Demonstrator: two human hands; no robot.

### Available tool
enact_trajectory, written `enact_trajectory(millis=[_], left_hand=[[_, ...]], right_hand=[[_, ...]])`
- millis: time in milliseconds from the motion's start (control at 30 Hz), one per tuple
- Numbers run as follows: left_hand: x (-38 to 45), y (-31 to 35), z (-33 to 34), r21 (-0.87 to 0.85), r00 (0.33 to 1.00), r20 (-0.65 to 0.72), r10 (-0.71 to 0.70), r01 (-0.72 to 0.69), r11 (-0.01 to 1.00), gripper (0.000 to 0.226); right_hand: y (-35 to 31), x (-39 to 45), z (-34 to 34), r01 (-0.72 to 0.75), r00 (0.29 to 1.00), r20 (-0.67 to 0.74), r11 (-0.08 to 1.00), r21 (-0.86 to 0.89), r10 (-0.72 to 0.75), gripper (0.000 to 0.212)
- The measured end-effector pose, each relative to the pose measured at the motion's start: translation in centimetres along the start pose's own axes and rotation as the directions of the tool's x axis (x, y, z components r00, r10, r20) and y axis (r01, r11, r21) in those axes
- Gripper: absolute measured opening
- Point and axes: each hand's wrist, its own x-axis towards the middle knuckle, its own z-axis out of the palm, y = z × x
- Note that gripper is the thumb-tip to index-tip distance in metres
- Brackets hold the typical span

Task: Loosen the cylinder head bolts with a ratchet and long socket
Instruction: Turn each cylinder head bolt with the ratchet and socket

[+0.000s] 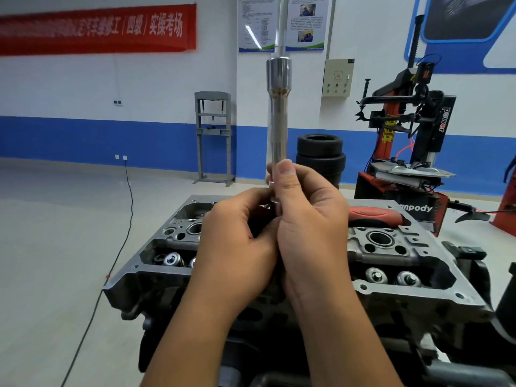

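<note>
Both hands meet just above the middle of the cylinder head [413, 263]: my right hand [310, 219] is curled round the lower end of the long socket [277, 113], thumb pressed up its shaft, while my left hand [237, 236] pinches something at the socket's foot that its own fingers hide, so I cannot tell what it is. One long socket is in view, standing upright with its long axis vertical and its wide end uppermost, rising away from the hands toward the far wall. One ratchet handle [375, 215], red and black, lies crosswise on the far right part of the head, just beside my right hand and nearer to it than to the left; I judge the coming move turns on bringing socket and ratchet together. Four valve springs [377, 275] show in the open head, two at left and two at right. Beyond stand two stacked tyres [321, 155] and one tyre changer [413, 129].
</note>
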Motion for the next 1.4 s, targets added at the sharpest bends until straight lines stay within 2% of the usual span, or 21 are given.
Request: enact_trajectory(millis=[33,133,300,400,500,667,767,867,1033,1100,1200,1233,1333,1400], left_hand=[[-0.05,-0.02,0.17,0.005,0.999,-0.033,-0.01,0.01,1.0,0.028],[-0.21,-0.05,0.33,0.031,0.996,-0.088,-0.022,0.025,0.999,0.022],[-0.1,0.03,-0.19,-0.024,0.994,0.1,-0.033,0.036,0.999,0.029],[-0.02,-0.15,-0.01,0.012,0.999,0.021,-0.045,0.044,0.999,0.029],[-0.05,-0.09,0.3,0.088,0.998,-0.062,-0.026,0.031,0.996,0.02],[-0.01,0.03,-0.13,-0.016,0.994,0.103,-0.029,0.031,0.999,0.022],[0.02,-0.22,0.01,-0.007,0.999,0.02,-0.034,0.034,0.999,0.03],[0.03,-0.33,0.36,0.054,0.995,-0.083,-0.055,0.06,0.997,0.021],[0.07,-0.24,-0.05,-0.055,0.996,0.084,-0.024,0.029,0.998,0.018],[0.09,-0.31,0.06,-0.044,0.999,0.034,-0.011,0.013,0.999,0.023],[0.02,-0.4,0.42,0.044,0.997,-0.073,-0.003,0.006,0.999,0.022],[0.01,-0.46,0.39,0.049,0.998,-0.064,-0.003,0.006,0.999,0.02],[0.03,-0.49,0.0,-0.08,0.996,0.082,-0.036,0.043,0.996,0.023],[0.08,-0.35,-0.13,-0.103,0.994,0.104,-0.037,0.048,0.993,0.028]], right_hand=[[-0.08,-0.07,0.03,-0.001,1.0,-0.005,1.0,0.012,0.001,0.005],[-0.02,-0.13,-0.09,0.039,0.996,-0.076,0.999,-0.003,-0.039,0.019],[-0.33,-0.16,0.0,-0.002,1.0,-0.026,0.996,0.09,0.004,0.004],[-0.27,-0.18,0.17,0.001,1.0,-0.022,0.997,0.08,0.001,0.011],[-0.19,-0.17,0.05,0.048,0.997,-0.054,0.998,0.035,-0.047,0.021],[-0.26,-0.14,0.05,-0.003,1.0,0.008,0.996,0.093,0.002,0.004],[-0.28,-0.19,0.1,0.009,1.0,-0.018,0.996,0.093,-0.007,0.012],[-0.33,-0.14,-0.11,0.035,0.998,-0.062,0.995,0.09,-0.029,0.024],[-0.32,-0.02,0.11,-0.013,0.999,-0.04,0.988,0.154,0.02,0.005],[-0.33,-0.06,0.11,-0.017,0.999,-0.041,0.984,0.175,0.025,0.013],[-0.38,-0.13,-0.07,0.027,0.998,-0.054,0.993,0.113,-0.021,0.031],[-0.4,-0.12,-0.07,0.032,0.998,-0.054,0.994,0.106,-0.027,0.029],[-0.4,-0.02,0.04,0.002,0.999,-0.039,0.989,0.148,0.003,0.009],[-0.44,0.0,0.08,-0.019,0.999,-0.037,0.984,0.177,0.026,0.008]])
